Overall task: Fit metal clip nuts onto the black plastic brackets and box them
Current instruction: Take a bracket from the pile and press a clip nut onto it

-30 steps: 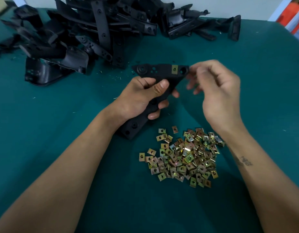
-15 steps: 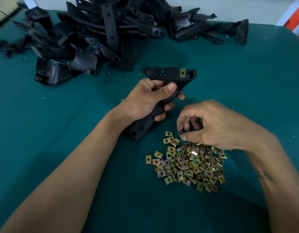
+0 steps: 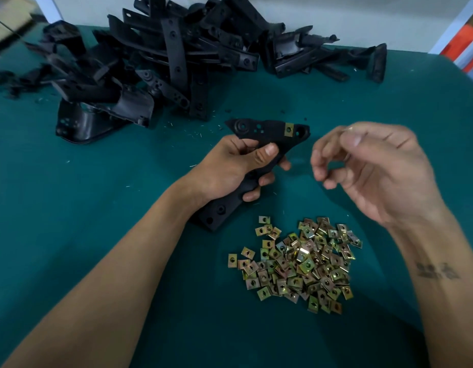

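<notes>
My left hand point(image 3: 230, 168) grips a black plastic bracket point(image 3: 267, 128) around its middle and holds it slanted over the green table. One brass-coloured clip nut point(image 3: 288, 128) sits on the bracket's upper arm, beside a round hole. To the right of the bracket my right hand point(image 3: 376, 168) is raised and blurred, fingers curled. Its thumb and forefinger pinch a small pale clip nut point(image 3: 349, 128), which is hard to make out. A loose pile of clip nuts point(image 3: 301, 264) lies on the table below both hands.
A big heap of black brackets point(image 3: 163, 62) fills the far left and middle of the green table point(image 3: 70, 208). More brackets point(image 3: 323, 59) lie at the far right. Small plastic shavings are scattered near the heap. No box is in view.
My right hand went from the bracket down to the clip nut pile, pinched there, and has now risen back up beside the bracket. My left hand has kept its grip.
</notes>
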The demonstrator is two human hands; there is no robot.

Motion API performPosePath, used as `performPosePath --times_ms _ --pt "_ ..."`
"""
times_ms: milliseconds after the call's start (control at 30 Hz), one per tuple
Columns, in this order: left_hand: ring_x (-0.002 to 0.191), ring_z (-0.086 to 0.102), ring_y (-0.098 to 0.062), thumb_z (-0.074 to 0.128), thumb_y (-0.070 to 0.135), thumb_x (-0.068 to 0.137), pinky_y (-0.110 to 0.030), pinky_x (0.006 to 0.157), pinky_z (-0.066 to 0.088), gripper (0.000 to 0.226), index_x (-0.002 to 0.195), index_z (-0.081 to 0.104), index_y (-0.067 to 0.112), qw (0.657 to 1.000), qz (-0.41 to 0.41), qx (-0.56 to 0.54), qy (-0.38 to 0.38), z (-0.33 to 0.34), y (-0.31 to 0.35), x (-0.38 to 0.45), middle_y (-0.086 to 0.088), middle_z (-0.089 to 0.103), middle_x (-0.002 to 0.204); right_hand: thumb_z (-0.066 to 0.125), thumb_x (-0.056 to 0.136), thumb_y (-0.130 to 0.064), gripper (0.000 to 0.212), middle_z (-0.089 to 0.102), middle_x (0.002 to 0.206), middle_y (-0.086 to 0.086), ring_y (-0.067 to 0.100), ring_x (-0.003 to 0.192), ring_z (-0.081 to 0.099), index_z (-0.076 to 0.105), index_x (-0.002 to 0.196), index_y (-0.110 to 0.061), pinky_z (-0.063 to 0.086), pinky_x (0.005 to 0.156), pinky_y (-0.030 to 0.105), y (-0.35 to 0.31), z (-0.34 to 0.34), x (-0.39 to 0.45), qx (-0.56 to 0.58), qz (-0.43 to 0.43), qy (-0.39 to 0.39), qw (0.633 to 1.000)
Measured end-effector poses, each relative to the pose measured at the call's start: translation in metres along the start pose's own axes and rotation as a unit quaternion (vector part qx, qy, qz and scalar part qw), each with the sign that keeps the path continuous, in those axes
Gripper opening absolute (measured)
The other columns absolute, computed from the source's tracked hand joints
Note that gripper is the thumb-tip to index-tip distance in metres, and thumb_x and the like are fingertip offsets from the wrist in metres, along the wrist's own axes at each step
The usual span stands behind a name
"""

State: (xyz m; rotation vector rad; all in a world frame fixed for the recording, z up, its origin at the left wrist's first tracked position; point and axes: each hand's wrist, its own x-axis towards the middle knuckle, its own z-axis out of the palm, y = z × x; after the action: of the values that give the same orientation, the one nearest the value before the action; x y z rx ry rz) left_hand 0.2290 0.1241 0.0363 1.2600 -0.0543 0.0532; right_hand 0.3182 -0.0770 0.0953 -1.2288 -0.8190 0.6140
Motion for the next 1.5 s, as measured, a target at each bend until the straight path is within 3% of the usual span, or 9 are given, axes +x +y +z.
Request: performPosePath --times_ms 100,167,433,633,800,967,1067,1300,1500 --pt "0.063 0.047 -0.019 0.053 0.023 0.097 -0.024 0.043 0.040 0.038 0.121 0.055 -0.006 1.000 -0.002 0.009 -0.006 0.000 0.000 0.000 -0.015 0.066 0.103 0.040 0.086 -0.012 0.032 0.057 0.061 0.011 0.025 0.051 0.050 0.059 0.060 -0.008 0.039 0.044 0.023 0.002 0.006 0.002 0.009 -0.011 0.079 0.997" --pt "0.063 0.048 -0.019 0.052 0.022 0.097 -0.024 0.043 0.040 0.038 0.123 0.055 -0.007 1.000 -0.001 0.014 -0.010 0.000 0.000 0.000 -0.016 0.065 0.104 0.039 0.082 -0.012 0.030 0.048 0.052 0.010 0.022 0.045 0.043 0.051 0.054 -0.009 0.031 0.042 0.021 0.004 0.010 0.003 0.004 -0.016 0.129 0.992" --pt "0.063 0.047 -0.019 0.053 0.021 0.096 -0.024 0.042 0.040 0.046 0.125 0.053 -0.014 1.000 -0.008 0.016 -0.015 0.004 0.000 0.000 -0.014 0.067 0.103 0.051 0.084 0.001 0.035 0.070 0.066 0.012 0.027 0.047 0.061 0.073 0.061 -0.013 0.043 0.043 0.022 0.000 0.012 0.010 -0.102 -0.071 0.192 0.973" --pt "0.064 0.046 -0.019 0.054 0.019 0.098 -0.023 0.041 0.039 0.043 0.125 0.053 -0.014 1.000 -0.016 0.004 -0.016 0.005 0.002 -0.001 -0.014 0.067 0.102 0.064 0.090 -0.008 0.022 0.077 0.086 0.007 0.025 0.057 0.065 0.079 0.078 -0.018 0.049 0.048 0.024 -0.010 0.022 0.034 -0.178 -0.123 0.134 0.967" --pt "0.064 0.046 -0.019 0.053 0.020 0.093 -0.023 0.040 0.039 0.040 0.123 0.056 -0.007 1.000 -0.019 0.001 -0.015 0.007 0.004 -0.001 -0.014 0.066 0.101 0.071 0.084 -0.011 0.013 0.078 0.082 0.004 0.018 0.069 0.067 0.079 0.077 -0.019 0.050 0.058 0.028 -0.009 0.029 0.055 -0.199 -0.121 0.102 0.967" --pt "0.063 0.046 -0.021 0.055 0.019 0.094 -0.022 0.040 0.040 0.022 0.105 0.061 0.000 1.000 -0.017 -0.006 -0.026 0.006 0.004 -0.001 -0.016 0.065 0.102 0.076 0.083 -0.004 0.014 0.073 0.073 0.011 0.033 0.050 0.062 0.080 0.075 -0.014 0.048 0.036 0.036 0.003 0.033 0.055 -0.122 -0.050 0.065 0.989" --pt "0.062 0.046 -0.021 0.055 0.018 0.095 -0.022 0.041 0.040 0.026 0.108 0.058 -0.004 0.999 -0.009 -0.008 -0.035 0.003 0.003 -0.001 -0.017 0.065 0.101 0.077 0.082 -0.005 0.012 0.072 0.075 0.018 0.037 0.048 0.059 0.080 0.076 -0.015 0.047 0.035 0.034 0.011 0.034 0.052 -0.083 -0.039 0.079 0.993" --pt "0.063 0.046 -0.020 0.056 0.021 0.095 -0.022 0.041 0.040 0.028 0.106 0.059 -0.005 0.999 -0.009 -0.005 -0.040 0.002 0.004 -0.002 -0.015 0.066 0.101 0.077 0.085 -0.003 0.017 0.072 0.078 0.007 0.030 0.054 0.061 0.076 0.085 -0.020 0.046 0.032 0.035 0.016 0.040 0.049 -0.099 -0.076 0.108 0.986" --pt "0.063 0.046 -0.022 0.053 0.016 0.100 -0.023 0.041 0.040 0.024 0.106 0.059 -0.006 0.999 -0.009 0.012 -0.041 0.002 0.005 -0.002 -0.012 0.067 0.097 0.075 0.087 -0.008 0.016 0.072 0.076 0.004 0.043 0.050 0.055 0.079 0.086 -0.024 0.042 0.028 0.042 0.017 0.045 0.046 -0.140 -0.079 0.125 0.979"
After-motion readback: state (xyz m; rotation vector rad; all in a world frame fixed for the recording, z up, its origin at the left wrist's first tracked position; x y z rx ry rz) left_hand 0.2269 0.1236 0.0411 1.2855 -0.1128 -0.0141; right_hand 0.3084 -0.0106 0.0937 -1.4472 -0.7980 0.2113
